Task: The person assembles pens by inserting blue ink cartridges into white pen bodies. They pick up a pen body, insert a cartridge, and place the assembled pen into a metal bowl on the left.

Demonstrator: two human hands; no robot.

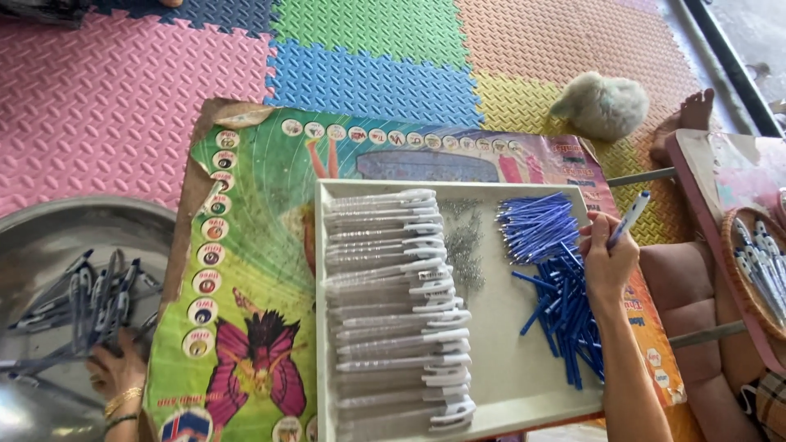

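We hold a white pen [629, 218] with a blue tip in our right hand [607, 260], fingers pinched shut around its lower barrel. Its long axis runs diagonally, the blue tip aimed toward one o'clock, above the right rim of the shallow white tray [508, 360]. The right forearm rises from five o'clock, wrist bent inward over the tray. Just at nine o'clock of that hand lies a loose heap of thin blue plastic refills [553, 270], mostly lengthwise. A stack of clear, white-clipped pen barrels [397, 303] fills the tray's left half, each lying horizontally, clips to the right. Small metal springs [465, 245] glint between the two piles. The tray rests on a glossy, colourful printed poster [246, 270]. Our left hand [115, 372] sits at eight o'clock by a round steel basin [49, 245] of finished pens [90, 299]; we cannot tell its grip.
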